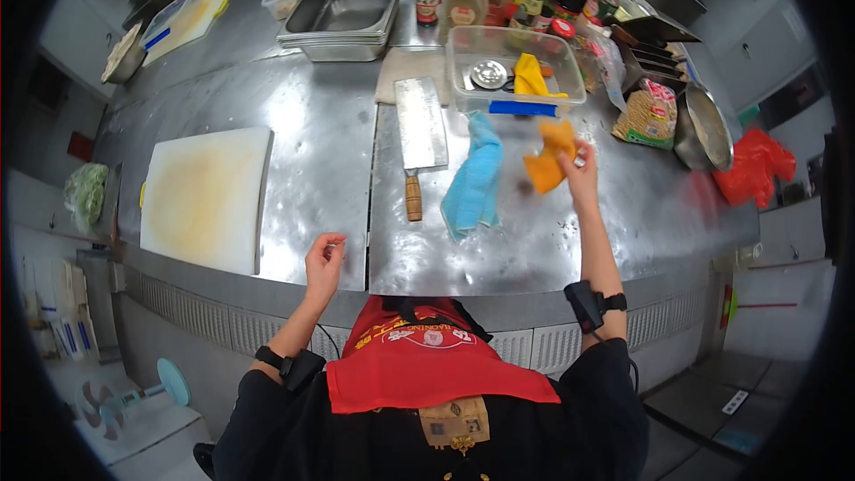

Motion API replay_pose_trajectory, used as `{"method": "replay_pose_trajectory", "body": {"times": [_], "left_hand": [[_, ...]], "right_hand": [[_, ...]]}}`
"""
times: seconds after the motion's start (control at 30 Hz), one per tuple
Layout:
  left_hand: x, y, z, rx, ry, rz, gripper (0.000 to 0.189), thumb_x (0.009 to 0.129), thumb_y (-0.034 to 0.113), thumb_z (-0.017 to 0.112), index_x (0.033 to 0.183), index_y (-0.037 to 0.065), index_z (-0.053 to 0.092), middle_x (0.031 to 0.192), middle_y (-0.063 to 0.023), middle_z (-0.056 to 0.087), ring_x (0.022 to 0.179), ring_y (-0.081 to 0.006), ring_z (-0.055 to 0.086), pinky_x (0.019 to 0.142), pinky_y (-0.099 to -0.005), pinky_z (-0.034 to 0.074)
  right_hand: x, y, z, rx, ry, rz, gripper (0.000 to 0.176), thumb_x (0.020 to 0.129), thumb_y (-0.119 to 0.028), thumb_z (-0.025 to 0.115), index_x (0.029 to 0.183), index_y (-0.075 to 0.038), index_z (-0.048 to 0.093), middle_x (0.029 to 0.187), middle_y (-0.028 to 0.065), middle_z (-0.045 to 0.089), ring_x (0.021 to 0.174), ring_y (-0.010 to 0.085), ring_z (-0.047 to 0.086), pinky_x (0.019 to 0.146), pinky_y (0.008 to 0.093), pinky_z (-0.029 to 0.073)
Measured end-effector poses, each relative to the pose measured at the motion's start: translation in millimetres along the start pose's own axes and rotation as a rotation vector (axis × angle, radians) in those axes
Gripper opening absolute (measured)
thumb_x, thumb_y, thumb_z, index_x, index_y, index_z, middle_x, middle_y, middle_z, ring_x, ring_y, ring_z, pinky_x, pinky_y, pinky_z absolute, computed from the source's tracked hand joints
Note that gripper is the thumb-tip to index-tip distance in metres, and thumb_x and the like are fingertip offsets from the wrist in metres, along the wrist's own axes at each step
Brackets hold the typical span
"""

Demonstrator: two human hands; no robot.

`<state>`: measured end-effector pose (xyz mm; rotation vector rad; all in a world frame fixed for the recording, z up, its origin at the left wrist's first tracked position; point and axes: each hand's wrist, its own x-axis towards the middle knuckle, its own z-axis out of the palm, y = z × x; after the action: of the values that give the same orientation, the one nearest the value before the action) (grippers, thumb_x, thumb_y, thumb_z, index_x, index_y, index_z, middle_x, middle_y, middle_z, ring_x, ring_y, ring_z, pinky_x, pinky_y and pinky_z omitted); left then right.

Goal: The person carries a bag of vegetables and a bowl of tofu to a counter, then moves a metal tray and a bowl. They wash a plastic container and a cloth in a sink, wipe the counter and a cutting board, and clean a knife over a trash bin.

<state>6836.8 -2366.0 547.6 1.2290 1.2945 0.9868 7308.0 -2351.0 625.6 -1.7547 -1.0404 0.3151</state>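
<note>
The fingers of my right hand [581,171] are closed on the edge of an orange cloth [550,156] – the thumb and the fingertips pinch it at its right side, and the rest spreads leftward from my grip. Whether its lower end touches the metal table [427,267], I cannot tell. My left hand [326,260] is near the front edge of the table; its fingers are loosely bent, half open, and they hold nothing.

To the left of the orange cloth, and apart from it, a blue cloth [476,178] lies crumpled. Just beside this one lies a cleaver [420,125], its wooden handle [413,199] pointing toward me. Beyond the orange cloth stands a clear plastic box [456,67] – inside it I see a yellow cloth [529,76], partly over the rim, and a round metal piece [489,75].

Farther to my left lies a white cutting board [209,200]. On the right side, a bag of beans [647,116] is just beside a metal bowl [704,129].
</note>
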Motion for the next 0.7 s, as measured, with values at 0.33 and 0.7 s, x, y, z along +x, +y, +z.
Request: {"method": "replay_pose_trajectory", "body": {"times": [0.33, 0.7], "left_hand": [[16.7, 48.7, 53.6, -0.22, -0.341, 0.111, 0.029, 0.079, 0.004, 0.056, 0.107, 0.004, 0.051, 0.115, -0.0064, 0.039, 0.09, -0.0108, 0.047, 0.069, -0.0241, 0.046], [31.6, 122.7, 202.9, -0.52, -0.468, 0.002, 0.059, 0.083, 0.037, 0.056, 0.127, 0.005, 0.033, 0.116, -0.0068, 0.045, 0.103, -0.0159, 0.044, 0.089, -0.0287, 0.037]], "right_hand": [[-42.0, 31.4, 86.7, -0.023, -0.413, -0.01, 0.041, 0.07, -0.013, 0.065, 0.106, -0.004, 0.047, 0.103, 0.008, 0.051, 0.097, 0.0204, 0.049, 0.084, 0.0307, 0.04], [-103.9, -89.6, 90.3, 0.773, -0.322, 0.382, 0.039, 0.085, -0.023, 0.051, 0.118, -0.004, 0.041, 0.095, 0.0037, 0.053, 0.088, 0.0131, 0.051, 0.077, 0.0263, 0.042]]}}
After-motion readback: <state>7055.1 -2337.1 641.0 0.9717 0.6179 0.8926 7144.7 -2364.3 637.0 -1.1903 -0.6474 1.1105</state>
